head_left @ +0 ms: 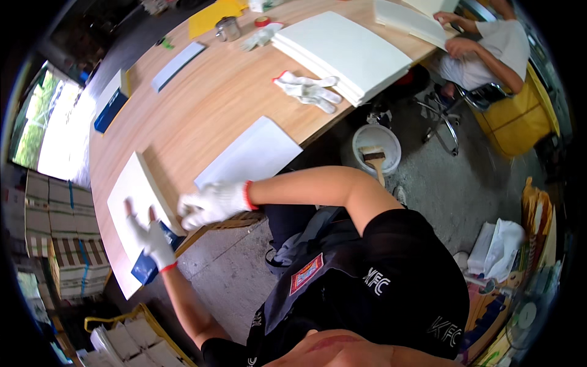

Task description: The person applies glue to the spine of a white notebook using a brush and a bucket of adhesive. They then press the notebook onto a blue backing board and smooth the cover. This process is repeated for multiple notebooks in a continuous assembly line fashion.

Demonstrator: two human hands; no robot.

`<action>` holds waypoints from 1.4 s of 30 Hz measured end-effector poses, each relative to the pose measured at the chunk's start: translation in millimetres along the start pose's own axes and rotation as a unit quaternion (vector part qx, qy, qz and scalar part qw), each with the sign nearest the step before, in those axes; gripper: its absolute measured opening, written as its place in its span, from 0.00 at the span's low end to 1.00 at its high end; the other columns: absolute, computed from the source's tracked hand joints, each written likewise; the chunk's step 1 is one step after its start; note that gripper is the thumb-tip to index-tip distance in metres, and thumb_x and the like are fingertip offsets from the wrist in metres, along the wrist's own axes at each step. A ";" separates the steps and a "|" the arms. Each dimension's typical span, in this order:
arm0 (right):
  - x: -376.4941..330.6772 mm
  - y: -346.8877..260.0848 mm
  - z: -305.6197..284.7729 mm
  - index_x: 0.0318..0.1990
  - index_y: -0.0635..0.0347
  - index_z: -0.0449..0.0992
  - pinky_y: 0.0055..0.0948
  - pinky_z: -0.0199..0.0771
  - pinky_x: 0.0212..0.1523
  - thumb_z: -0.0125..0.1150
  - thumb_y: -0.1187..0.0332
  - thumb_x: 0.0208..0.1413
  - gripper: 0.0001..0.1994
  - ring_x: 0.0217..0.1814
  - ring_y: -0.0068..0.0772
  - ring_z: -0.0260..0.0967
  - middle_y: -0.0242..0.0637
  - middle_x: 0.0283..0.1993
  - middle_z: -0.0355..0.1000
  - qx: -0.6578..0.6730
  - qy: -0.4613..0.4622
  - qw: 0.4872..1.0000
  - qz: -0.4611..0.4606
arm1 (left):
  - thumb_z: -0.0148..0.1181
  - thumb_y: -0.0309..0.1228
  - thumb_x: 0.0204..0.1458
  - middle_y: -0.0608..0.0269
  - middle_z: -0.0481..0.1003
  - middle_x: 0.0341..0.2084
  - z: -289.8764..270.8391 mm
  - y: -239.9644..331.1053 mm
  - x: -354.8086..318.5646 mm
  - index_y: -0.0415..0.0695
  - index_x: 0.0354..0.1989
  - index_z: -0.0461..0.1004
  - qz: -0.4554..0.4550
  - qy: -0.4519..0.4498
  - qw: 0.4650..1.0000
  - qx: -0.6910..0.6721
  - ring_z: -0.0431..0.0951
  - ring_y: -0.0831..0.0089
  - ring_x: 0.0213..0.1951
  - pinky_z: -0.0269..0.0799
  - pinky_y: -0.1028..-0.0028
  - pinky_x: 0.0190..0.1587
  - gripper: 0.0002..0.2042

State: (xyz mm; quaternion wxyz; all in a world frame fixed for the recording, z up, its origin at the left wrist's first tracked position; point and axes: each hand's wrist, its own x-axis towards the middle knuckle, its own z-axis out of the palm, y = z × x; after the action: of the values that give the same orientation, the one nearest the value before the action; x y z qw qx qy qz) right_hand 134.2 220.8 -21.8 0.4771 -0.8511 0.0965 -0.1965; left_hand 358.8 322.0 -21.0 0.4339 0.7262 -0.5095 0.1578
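Note:
At the table's left edge lies a thick white board-like block (131,196) with a dark blue piece (145,268) across its near end. My left hand (153,240), in a white work glove with bare fingertips, is over the block beside the blue piece, fingers apart. Close to the block's right edge is my right hand (214,205), in a white knit glove with a red cuff. Its fingers are curled and slightly blurred; what they hold, if anything, is hidden. Just beyond it lies a pale sheet (251,150).
A white stack (342,52), loose gloves (309,90), a metal mug (228,29) and blue-and-white pieces (113,101) lie on the wooden table (202,104). On the floor, a brush (374,160) stands in a white bucket (361,144). A person (489,58) sits at far right, handling white boards.

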 end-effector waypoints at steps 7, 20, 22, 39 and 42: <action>-146.1 29.0 -33.1 0.41 0.55 0.77 0.34 0.72 0.40 0.58 0.49 0.57 0.18 0.37 0.41 0.76 0.37 0.34 0.77 0.018 0.022 0.993 0.110 | 0.50 0.39 0.64 0.62 0.71 0.37 182.2 246.8 -0.1 0.40 0.65 0.59 -0.325 -0.487 0.602 -0.543 0.71 0.73 0.31 0.70 0.74 0.34 0.25; -243.5 37.8 -66.0 0.41 0.54 0.76 0.29 0.71 0.33 0.55 0.49 0.59 0.18 0.26 0.29 0.73 0.30 0.28 0.76 0.159 0.102 0.954 0.231 | 0.54 0.48 0.59 0.56 0.72 0.28 297.8 389.0 6.7 0.38 0.32 0.67 -0.577 -0.495 0.443 -0.476 0.73 0.59 0.25 0.76 0.65 0.27 0.21; -252.9 43.2 -61.6 0.44 0.53 0.76 0.29 0.70 0.33 0.55 0.49 0.59 0.18 0.29 0.28 0.74 0.30 0.29 0.77 0.167 0.115 0.956 0.211 | 0.54 0.47 0.59 0.55 0.73 0.30 300.0 391.5 9.3 0.38 0.34 0.67 -0.601 -0.488 0.442 -0.452 0.73 0.59 0.25 0.76 0.65 0.28 0.21; -464.5 297.4 -17.0 0.67 0.51 0.59 0.45 0.70 0.55 0.67 0.54 0.49 0.38 0.52 0.57 0.72 0.53 0.52 0.74 -0.036 0.479 0.607 0.634 | 0.44 0.32 0.64 0.46 0.69 0.52 325.7 378.8 10.8 0.38 0.51 0.62 -0.487 -0.462 0.569 -0.475 0.72 0.46 0.56 0.72 0.45 0.58 0.12; -450.0 252.7 -54.9 0.70 0.42 0.54 0.45 0.69 0.56 0.63 0.55 0.54 0.37 0.56 0.56 0.70 0.53 0.55 0.72 0.031 0.458 0.655 0.601 | 0.43 0.31 0.65 0.46 0.71 0.50 324.0 374.9 8.4 0.37 0.52 0.62 -0.472 -0.467 0.600 -0.446 0.72 0.46 0.55 0.73 0.46 0.57 0.12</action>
State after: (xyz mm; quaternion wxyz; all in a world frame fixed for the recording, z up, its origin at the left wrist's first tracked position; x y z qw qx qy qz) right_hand -290.2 203.6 -320.0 0.4128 -0.3944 0.7867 -0.2349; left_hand -35.3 21.6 -25.3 0.4209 0.5560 -0.2355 -0.6769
